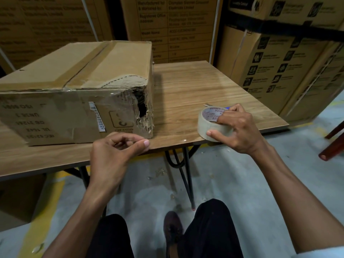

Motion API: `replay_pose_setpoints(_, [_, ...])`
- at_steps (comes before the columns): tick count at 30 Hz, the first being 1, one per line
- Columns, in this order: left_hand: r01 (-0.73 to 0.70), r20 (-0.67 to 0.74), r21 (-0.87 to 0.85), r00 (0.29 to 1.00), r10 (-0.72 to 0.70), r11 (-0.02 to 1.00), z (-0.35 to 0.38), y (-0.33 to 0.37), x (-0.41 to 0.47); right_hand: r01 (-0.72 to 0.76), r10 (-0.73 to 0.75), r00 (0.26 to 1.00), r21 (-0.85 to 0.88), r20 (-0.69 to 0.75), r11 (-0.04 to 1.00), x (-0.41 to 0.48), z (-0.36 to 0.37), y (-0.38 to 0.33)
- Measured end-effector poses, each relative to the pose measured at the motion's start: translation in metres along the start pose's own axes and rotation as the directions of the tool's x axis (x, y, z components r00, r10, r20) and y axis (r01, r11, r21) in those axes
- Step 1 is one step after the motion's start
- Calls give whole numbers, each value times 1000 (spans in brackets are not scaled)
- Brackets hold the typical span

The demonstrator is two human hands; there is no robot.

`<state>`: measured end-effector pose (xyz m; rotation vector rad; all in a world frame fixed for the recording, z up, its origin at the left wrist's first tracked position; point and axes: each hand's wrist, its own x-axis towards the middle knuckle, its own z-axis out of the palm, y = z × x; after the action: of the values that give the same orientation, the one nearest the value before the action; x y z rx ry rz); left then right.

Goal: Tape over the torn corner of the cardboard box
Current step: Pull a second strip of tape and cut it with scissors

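A brown cardboard box [78, 94] lies on the wooden table [195, 90]. Its near right corner [142, 107] is torn open, with a dark hole and ragged, crumpled cardboard. A roll of clear tape [211, 125] rests at the table's front edge, to the right of the box. My right hand [236, 129] grips the roll, fingers inside its core and thumb on its outer face. My left hand [115, 153] hovers at the table edge just below the torn corner, thumb and fingers pinched together; whether they hold a tape end I cannot tell.
A small tool with a blue handle [211, 105] lies partly hidden behind the roll. Tall stacks of printed cartons [279, 58] stand close behind and to the right of the table. A dark red chair leg [331, 148] is at the right. Black table legs [186, 174] stand below.
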<state>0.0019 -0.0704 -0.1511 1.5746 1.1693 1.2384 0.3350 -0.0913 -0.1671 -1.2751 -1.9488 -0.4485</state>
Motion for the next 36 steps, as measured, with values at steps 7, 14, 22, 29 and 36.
replay_pose_setpoints(7, [-6, 15, 83, 1000, 5, 997, -5, 0, 5, -63, 66, 995, -35, 79, 997, -1, -5, 7])
replay_pose_setpoints(14, [-13, 37, 55, 999, 11, 998, -7, 2, -6, -611, 613, 790, -88, -15, 786, 29, -24, 52])
replay_pose_setpoints(22, [-25, 45, 29, 999, 24, 999, -8, 6, -18, -605, 644, 754, -243, 129, 758, 44, -31, 52])
replay_pose_setpoints(29, [-64, 18, 60, 998, 63, 996, -11, 8, -14, -198, 195, 908, -32, 372, 980, 14, -47, 7])
replay_pose_setpoints(36, [-50, -58, 43, 997, 52, 998, -17, 0, -13, -136, 139, 960, -30, 245, 990, -2, -36, 18])
